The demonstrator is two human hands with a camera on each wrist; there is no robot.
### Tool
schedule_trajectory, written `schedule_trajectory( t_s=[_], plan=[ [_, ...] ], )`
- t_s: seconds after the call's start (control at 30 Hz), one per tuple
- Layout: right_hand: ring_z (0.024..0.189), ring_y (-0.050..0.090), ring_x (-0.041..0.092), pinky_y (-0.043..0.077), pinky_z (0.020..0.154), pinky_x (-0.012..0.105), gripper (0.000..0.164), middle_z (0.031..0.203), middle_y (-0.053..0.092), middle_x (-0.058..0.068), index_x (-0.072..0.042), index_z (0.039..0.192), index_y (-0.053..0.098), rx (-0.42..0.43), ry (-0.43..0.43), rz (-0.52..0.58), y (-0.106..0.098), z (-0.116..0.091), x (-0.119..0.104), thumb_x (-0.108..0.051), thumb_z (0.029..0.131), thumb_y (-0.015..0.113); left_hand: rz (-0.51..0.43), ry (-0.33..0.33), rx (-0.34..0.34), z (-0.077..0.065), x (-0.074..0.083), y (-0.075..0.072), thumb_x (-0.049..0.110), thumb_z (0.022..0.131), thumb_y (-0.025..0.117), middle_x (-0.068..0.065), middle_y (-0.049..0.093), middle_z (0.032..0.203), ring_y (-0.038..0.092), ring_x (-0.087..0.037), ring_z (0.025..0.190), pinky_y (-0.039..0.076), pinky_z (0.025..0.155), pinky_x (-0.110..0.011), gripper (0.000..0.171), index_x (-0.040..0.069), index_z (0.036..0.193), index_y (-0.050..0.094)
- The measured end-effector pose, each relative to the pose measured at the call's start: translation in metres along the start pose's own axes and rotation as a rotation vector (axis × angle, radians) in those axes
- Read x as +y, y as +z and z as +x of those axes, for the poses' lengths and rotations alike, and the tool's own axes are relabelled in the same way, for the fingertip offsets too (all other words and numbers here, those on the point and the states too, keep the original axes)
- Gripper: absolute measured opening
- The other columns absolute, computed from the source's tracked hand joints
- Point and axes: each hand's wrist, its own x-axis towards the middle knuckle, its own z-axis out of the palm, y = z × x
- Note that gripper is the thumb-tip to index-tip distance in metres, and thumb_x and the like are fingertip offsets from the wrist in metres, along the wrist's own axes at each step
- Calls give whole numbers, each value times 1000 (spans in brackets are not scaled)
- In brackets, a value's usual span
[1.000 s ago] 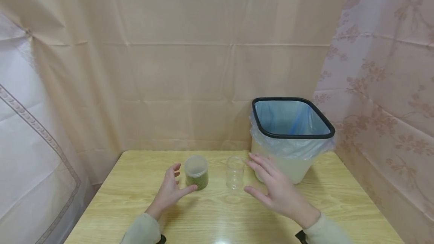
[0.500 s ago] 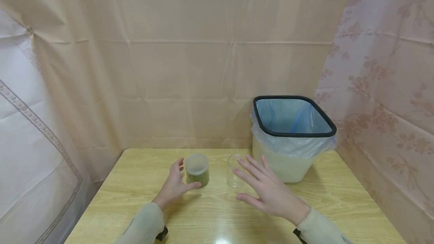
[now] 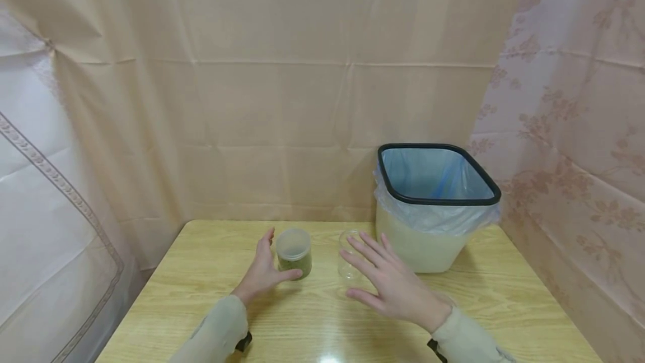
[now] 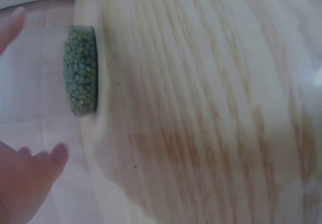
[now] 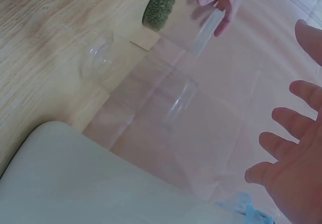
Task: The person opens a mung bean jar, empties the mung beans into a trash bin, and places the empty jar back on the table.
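Right hand (image 3: 392,285), fingers spread, now stands farther left, overlapping the clear cup (image 3: 347,271) in head view, seemingly without grasp. Left hand (image 3: 263,269), thumb and fingers parted around the jar (image 3: 294,255); contact unclear, hold apparently unsecured. Jar: upright on table (image 3: 211,245), lidded, translucent, green granules at bottom.

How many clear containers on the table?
2: the jar of green granules by the left hand, and a see-through container partly behind the right hand in the head view.
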Motion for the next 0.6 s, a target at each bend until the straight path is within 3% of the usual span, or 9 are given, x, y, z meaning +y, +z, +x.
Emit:
schedule_trajectory(
  t_s=[0.13, 0.23, 0.6],
  plan=[
    [148, 29, 37, 26, 108, 74, 68, 161, 34, 11, -12, 151, 48, 6, -3, 3, 0, 2, -1, -48, 95, 66, 50, 40, 15, 4, -4, 0, 43, 68, 94, -21, 2, 165, 3, -44, 151, 12, 112, -74, 139, 12, 162, -4],
    [148, 29, 38, 26, 108, 74, 69, 161, 34, 11, -11, 150, 49, 4, -2, 8, 2, 1, -1, -47, 94, 68, 46, 50, 26, 6, -7, 1, 40, 66, 96, -17, -4, 166, -1, -43, 152, 10, 112, -74, 143, 16, 162, -7],
    [143, 36, 45, 29, 105, 75, 67, 160, 36, 12, -10, 148, 51, 21, -20, 9, 3, -1, -1, -49, 96, 65, -64, 10, -1, 10, -12, 7, 38, 71, 93, -26, 11, 161, 23, -47, 146, 26, 112, -68, 138, 15, 162, -8]
  ],
)
